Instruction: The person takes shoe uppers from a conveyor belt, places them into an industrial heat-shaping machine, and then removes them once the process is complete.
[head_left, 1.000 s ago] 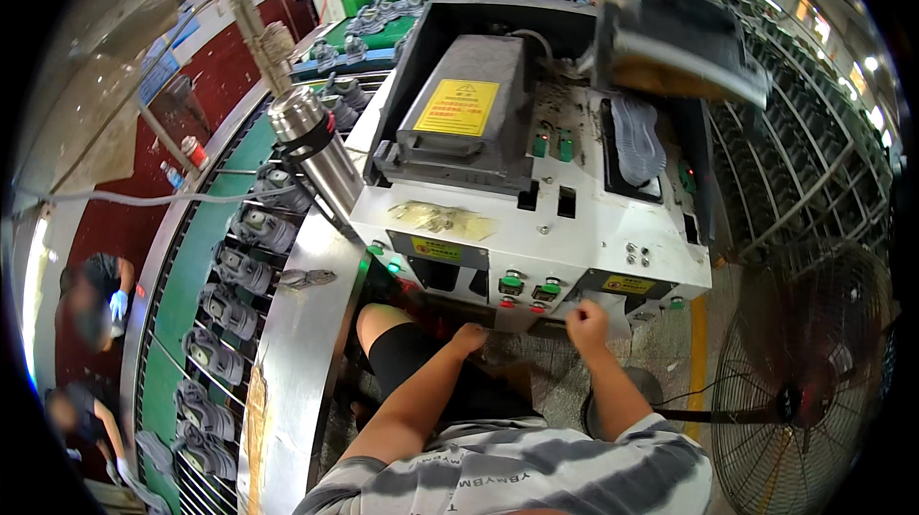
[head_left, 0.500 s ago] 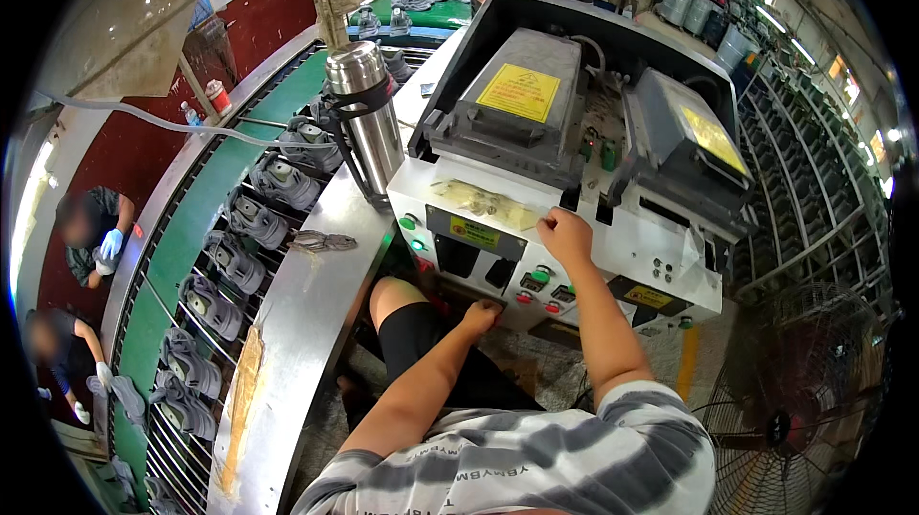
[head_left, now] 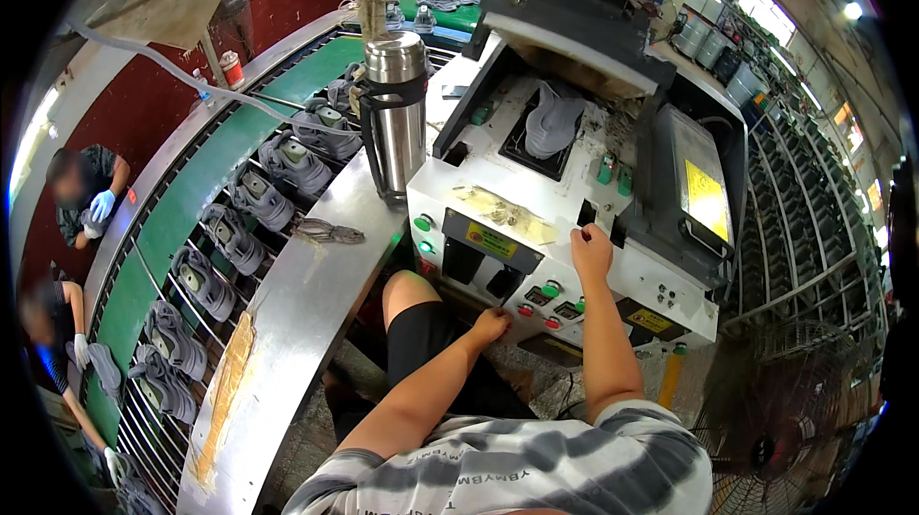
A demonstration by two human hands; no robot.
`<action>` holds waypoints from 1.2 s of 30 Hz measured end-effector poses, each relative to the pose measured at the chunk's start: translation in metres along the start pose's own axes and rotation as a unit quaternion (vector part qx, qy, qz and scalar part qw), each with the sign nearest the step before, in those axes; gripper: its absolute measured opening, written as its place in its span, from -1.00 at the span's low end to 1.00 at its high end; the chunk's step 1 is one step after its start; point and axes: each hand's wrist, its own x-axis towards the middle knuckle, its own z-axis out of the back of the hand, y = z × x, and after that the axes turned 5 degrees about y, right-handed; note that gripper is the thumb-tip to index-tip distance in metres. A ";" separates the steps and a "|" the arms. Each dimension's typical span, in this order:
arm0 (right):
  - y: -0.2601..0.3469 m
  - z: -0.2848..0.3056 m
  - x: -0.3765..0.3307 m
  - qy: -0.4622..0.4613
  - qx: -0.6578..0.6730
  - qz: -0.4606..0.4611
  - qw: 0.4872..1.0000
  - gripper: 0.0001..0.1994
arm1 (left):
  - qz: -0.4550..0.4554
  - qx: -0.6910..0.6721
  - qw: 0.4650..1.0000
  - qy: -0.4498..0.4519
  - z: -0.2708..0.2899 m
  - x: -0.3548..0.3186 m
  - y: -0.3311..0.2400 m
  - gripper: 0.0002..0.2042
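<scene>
Left hand [head_left: 493, 325] sits beside the white machine [head_left: 438, 191], grip unclear; right hand [head_left: 592, 253], curled closed, nothing visible inside, is above its front. Beyond, 1 cover [head_left: 576, 44] has lifted, leaving the grey shoe-shaped piece [head_left: 555, 121] exposed on its black pad [head_left: 515, 145].

I count two bare hands: the left hand [head_left: 493, 325] at five o'clock, the right hand [head_left: 592, 252] at three. One white machine [head_left: 574, 195] carries two hoods [head_left: 682, 180], at one and three, plus one grey sole [head_left: 552, 124] between twelve and one. One steel flask [head_left: 402, 127] at eleven. At least eight shoes [head_left: 230, 235], eight to eleven. One floor fan [head_left: 766, 448] at four.
</scene>
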 end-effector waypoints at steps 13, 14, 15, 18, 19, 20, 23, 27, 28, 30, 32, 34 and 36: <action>-0.005 -0.001 0.003 -0.005 0.014 0.032 0.999 -0.77 | 0.014 -0.050 0.999 -0.005 -0.002 -0.016 -0.013 -0.81; -0.007 0.001 0.003 -0.001 0.015 0.030 0.999 -0.76 | 0.015 -0.047 0.999 -0.004 -0.003 -0.019 -0.018 -0.81; -0.004 0.002 0.002 0.004 0.017 0.031 0.999 -0.75 | 0.012 -0.053 0.999 0.002 -0.001 -0.018 -0.015 -0.81; 0.000 0.002 0.001 0.001 0.030 0.037 0.999 -0.72 | 0.007 -0.065 0.998 0.009 0.000 -0.015 -0.009 -0.81; 0.000 0.001 0.000 -0.004 0.035 0.039 0.999 -0.71 | 0.009 -0.065 0.998 0.004 -0.001 -0.015 -0.009 -0.81; -0.001 0.001 0.000 -0.006 0.033 0.042 0.999 -0.72 | 0.011 -0.064 0.998 0.000 -0.002 -0.014 -0.008 -0.81; -0.005 0.001 0.001 -0.014 0.029 0.048 0.998 -0.72 | 0.013 -0.086 0.996 0.003 -0.003 -0.018 -0.010 -0.81; -0.002 0.002 0.000 -0.018 0.037 0.056 0.998 -0.73 | 0.000 -0.089 0.996 -0.003 -0.001 -0.018 -0.004 -0.80; -0.003 0.002 0.000 -0.019 0.039 0.057 0.997 -0.73 | 0.002 -0.088 0.996 -0.006 -0.002 -0.020 -0.006 -0.80; -0.002 0.003 -0.001 -0.022 0.039 0.054 0.998 -0.72 | 0.004 -0.088 0.996 -0.008 -0.002 -0.022 -0.007 -0.80; 0.001 0.004 -0.003 -0.018 0.035 0.046 0.998 -0.72 | 0.003 -0.094 0.996 -0.006 -0.002 -0.022 -0.006 -0.79; 0.004 0.007 -0.005 -0.008 0.027 0.032 0.999 -0.72 | 0.003 -0.085 0.996 -0.009 -0.002 -0.024 -0.008 -0.79; 0.004 0.007 -0.005 -0.011 0.023 0.036 0.999 -0.72 | 0.003 -0.081 0.997 -0.012 -0.002 -0.025 -0.009 -0.78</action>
